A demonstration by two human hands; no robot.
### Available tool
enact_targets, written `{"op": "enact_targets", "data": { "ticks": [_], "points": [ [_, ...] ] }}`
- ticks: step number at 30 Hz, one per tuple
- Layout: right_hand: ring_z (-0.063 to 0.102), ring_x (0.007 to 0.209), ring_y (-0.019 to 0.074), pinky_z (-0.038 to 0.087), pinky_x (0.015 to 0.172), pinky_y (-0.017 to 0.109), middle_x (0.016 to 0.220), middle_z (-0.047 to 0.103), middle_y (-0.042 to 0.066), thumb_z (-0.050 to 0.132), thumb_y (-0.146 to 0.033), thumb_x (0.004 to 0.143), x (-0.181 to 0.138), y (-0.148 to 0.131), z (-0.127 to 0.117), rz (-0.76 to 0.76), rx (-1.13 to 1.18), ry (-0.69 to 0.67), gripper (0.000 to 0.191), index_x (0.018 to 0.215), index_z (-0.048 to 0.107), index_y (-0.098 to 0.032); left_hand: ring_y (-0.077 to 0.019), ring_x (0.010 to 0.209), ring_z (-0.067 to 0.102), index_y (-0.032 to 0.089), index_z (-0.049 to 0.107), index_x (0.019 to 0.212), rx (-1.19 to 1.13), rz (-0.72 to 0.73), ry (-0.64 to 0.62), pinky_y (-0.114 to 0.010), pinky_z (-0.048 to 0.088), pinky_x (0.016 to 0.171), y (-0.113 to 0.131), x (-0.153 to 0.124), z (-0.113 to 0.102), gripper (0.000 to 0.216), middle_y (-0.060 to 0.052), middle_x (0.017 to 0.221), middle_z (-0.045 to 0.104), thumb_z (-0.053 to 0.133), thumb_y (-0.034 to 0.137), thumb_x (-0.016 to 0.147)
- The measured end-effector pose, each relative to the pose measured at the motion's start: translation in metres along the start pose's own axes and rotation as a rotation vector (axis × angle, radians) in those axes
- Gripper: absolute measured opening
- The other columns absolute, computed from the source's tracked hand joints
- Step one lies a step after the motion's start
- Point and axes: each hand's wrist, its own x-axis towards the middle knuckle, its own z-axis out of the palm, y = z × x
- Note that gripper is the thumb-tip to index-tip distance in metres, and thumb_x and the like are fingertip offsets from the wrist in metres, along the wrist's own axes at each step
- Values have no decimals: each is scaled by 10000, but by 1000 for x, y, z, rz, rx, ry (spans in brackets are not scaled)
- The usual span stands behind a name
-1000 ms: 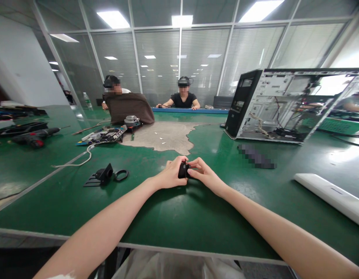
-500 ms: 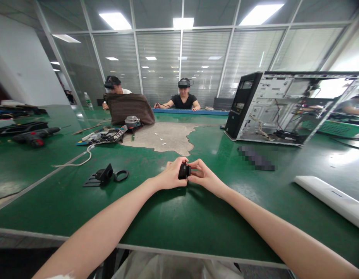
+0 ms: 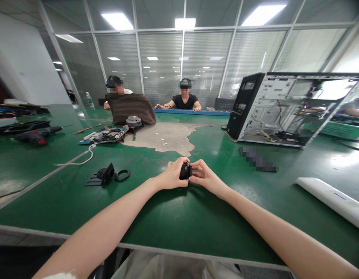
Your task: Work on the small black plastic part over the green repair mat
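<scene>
Between my hands, just above the green table (image 3: 156,217), is a small black part (image 3: 184,172) with a rounded collar on its right side; its exact kind does not show. My left hand (image 3: 174,174) is closed around its left side, the thumb below and the fingers over the top. The fingertips of my right hand (image 3: 201,173) pinch the collar from the right. To the left on the table lie a black slotted bracket with a round socket (image 3: 103,176) and, beside it, a black ring (image 3: 122,175).
A circuit board (image 3: 106,135) and a cordless drill (image 3: 40,135) lie at the left. An opened computer case (image 3: 249,106) stands at the right, with a white device (image 3: 333,195) nearer. Two people sit across the table behind a brown mesh panel (image 3: 133,106) and a blue strip (image 3: 193,112).
The whole view has shifted slightly, with everything a little further right. Both hands keep the same grip on the black part.
</scene>
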Motion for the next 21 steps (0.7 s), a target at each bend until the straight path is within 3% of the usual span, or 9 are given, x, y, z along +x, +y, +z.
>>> {"op": "enact_targets", "data": {
  "ticks": [4,9,15,21],
  "points": [
    [575,806,132,447,783,348,919,556,12,579,-322,707,1,-2,2,23,-36,69,245,851,416,-209,-208,998,450,222,284,1094,-2,-2,11,-372,308,856,1,0,0,548,-48,1082,436,555,245,619],
    [567,837,144,425,826,376,900,563,20,590,-337,695,5,1,2,60,-92,115,285,898,438,-208,-214,997,452,225,295,1094,-14,-18,3,-375,307,858,2,1,0,543,-47,1080,440,554,243,616],
    [564,896,151,419,843,366,995,536,23,651,-258,643,2,2,-2,-39,-19,-16,351,887,401,-218,-210,979,457,229,281,1099,-18,-19,3,-378,305,856,1,0,0,571,-42,1078,438,563,235,602],
    [573,805,135,442,790,358,910,555,7,583,-317,703,3,0,2,8,-42,74,242,839,411,-214,-217,989,447,223,293,1094,-3,-23,4,-375,313,850,1,0,0,540,-47,1084,434,551,253,621]
  ]
}}
